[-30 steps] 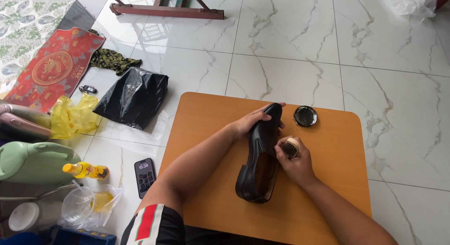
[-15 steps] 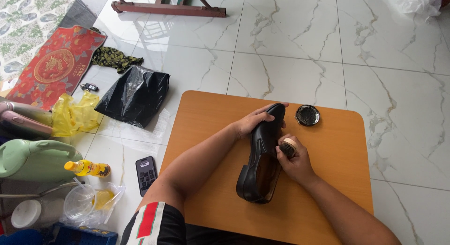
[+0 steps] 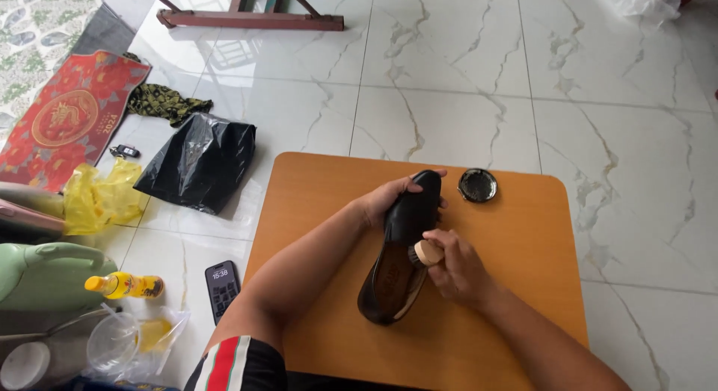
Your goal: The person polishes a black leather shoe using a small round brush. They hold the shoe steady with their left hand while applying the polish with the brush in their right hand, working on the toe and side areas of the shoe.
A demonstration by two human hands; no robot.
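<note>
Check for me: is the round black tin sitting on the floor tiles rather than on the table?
No, the round black tin sits on the orange table, near its far edge, just beyond the black shoe.

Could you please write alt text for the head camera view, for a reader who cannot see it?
A left hand steadies a black shoe on a low orange table while the right hand presses a small wooden brush against it. An open tin sits beside the toe.
</note>
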